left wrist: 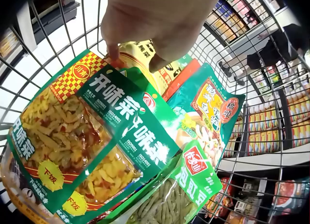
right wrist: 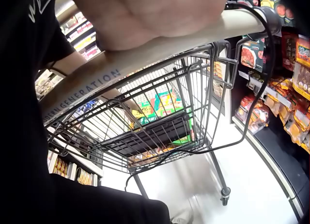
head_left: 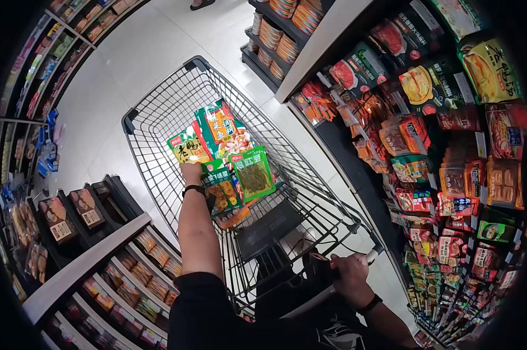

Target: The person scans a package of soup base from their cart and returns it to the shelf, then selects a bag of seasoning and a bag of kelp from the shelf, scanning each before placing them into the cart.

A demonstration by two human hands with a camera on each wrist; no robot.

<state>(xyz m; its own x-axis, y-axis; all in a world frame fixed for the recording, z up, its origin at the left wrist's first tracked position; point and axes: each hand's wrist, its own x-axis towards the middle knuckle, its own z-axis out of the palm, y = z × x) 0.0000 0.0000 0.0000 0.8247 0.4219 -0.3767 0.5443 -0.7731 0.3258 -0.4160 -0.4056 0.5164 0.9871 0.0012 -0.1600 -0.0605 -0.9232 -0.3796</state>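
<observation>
My left hand (head_left: 190, 173) reaches into a wire shopping cart (head_left: 149, 192). Its fingertips pinch the near edge of a yellow-and-green food packet (head_left: 189, 146), and the back of the hand covers part of that packet in the left wrist view. Close below the hand lie two green packets of pickled vegetables (left wrist: 72, 127), overlapping each other. Beside them are a bright green packet of pickled long beans (head_left: 253, 178) and a teal fish-seasoning packet (left wrist: 208, 112). My right hand (head_left: 352, 274) grips the cart's handle (right wrist: 97, 79) near its right end.
Hanging food packets (head_left: 450, 204) fill a tall shelf close on the right. At left stands a low display (head_left: 123, 274) with boxes and packaged food. Pale floor tiles (head_left: 100, 105) run ahead, beside another shelf (head_left: 275, 46). A black cord (right wrist: 256, 103) loops from the handle.
</observation>
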